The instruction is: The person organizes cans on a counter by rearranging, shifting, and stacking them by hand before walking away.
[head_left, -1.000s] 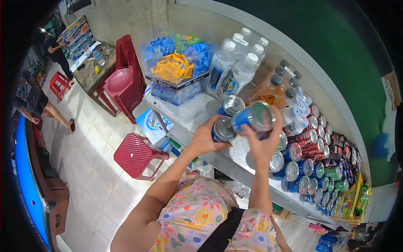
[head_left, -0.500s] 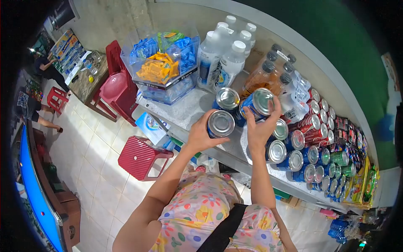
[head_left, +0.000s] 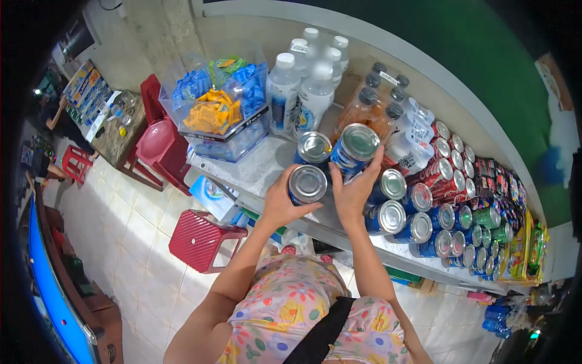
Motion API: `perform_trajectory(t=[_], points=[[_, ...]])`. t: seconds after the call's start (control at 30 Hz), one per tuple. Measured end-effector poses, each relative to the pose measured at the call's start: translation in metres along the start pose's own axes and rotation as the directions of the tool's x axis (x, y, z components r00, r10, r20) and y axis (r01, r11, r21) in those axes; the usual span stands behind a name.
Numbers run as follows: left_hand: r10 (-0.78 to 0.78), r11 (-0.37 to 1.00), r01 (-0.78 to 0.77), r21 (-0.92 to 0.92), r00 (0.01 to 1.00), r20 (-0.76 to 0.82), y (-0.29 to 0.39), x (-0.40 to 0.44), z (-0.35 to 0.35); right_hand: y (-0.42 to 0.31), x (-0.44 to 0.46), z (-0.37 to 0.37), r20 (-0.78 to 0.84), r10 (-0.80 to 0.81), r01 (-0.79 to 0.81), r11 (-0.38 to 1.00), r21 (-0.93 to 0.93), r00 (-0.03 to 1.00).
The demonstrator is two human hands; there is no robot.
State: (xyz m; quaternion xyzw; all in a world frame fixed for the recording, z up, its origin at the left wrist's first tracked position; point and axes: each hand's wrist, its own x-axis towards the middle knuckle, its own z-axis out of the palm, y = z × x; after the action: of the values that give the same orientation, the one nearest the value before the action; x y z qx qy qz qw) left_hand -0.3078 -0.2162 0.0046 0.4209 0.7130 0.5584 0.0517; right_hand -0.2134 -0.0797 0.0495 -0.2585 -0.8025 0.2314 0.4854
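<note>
My left hand (head_left: 284,203) is wrapped round a blue can with a silver top (head_left: 308,184), near the front edge of the metal shelf (head_left: 242,173). In my right hand (head_left: 354,193) is a larger-looking blue can (head_left: 357,145), upright and gripped from its sides. Just behind the left can stands another blue can (head_left: 314,148), which neither hand grips. Rows of blue cans (head_left: 388,217) stand to the right of my right hand. Behind the held cans are wrapped bottles of orange drink (head_left: 364,115).
White-capped bottles (head_left: 315,97) and a clear box of sachets (head_left: 215,112) stand at the shelf's back left. Red cans (head_left: 439,176) are on the right. A red stool (head_left: 197,241) is below left; people and a blue-topped table (head_left: 51,285) are farther left.
My right hand has brought its can from a tilted hold to upright, beside the others. My left hand still holds its can. The camera view has shifted.
</note>
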Motion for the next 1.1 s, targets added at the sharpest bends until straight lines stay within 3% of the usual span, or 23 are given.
perform_trajectory(t=[0.1,0.2,0.3,0.4,0.63,0.87,0.97,1.0,1.07,1.1], points=[[-0.004,1.000,0.004,0.003,1.000,0.019,-0.001,0.000,0.000,0.014,-0.007,0.005,-0.037,0.040,-0.035,0.991,0.133,0.999],[-0.006,1.000,0.006,-0.016,1.000,0.009,0.001,-0.001,0.000,0.023,-0.017,0.011,0.021,0.197,-0.197,0.956,0.219,0.980],[-0.033,0.991,0.028,-0.133,0.999,-0.030,0.001,-0.003,-0.001,0.032,-0.019,0.013,0.017,0.206,-0.206,0.971,0.118,0.978],[-0.089,0.897,0.017,-0.443,0.986,-0.142,0.004,0.001,-0.003,0.038,-0.018,0.014,0.016,0.212,-0.211,0.960,0.184,0.977],[0.106,0.973,-0.143,-0.183,0.975,-0.195,0.045,0.081,-0.017,0.041,-0.022,0.015,0.019,0.206,-0.206,0.955,0.212,0.978],[0.027,0.927,-0.110,-0.359,0.973,-0.229,0.027,0.088,0.018,0.033,-0.019,0.008,0.018,0.233,-0.233,0.956,0.179,0.972],[0.084,0.994,-0.102,-0.049,0.956,-0.280,0.011,0.079,0.025,0.033,-0.019,0.011,0.070,0.300,-0.308,0.928,0.210,0.951],[0.033,0.980,-0.078,-0.181,0.970,-0.242,0.001,0.078,0.031,0.034,-0.019,0.013,0.067,0.276,-0.284,0.935,0.211,0.959],[0.000,0.996,-0.025,-0.089,0.964,-0.265,-0.006,0.070,0.039,0.028,-0.019,0.013,0.056,0.229,-0.235,0.956,0.177,0.972],[0.050,0.990,-0.086,-0.109,0.954,-0.296,-0.006,0.069,0.039,0.026,-0.019,0.012,0.043,0.168,-0.172,0.981,0.089,0.985]])
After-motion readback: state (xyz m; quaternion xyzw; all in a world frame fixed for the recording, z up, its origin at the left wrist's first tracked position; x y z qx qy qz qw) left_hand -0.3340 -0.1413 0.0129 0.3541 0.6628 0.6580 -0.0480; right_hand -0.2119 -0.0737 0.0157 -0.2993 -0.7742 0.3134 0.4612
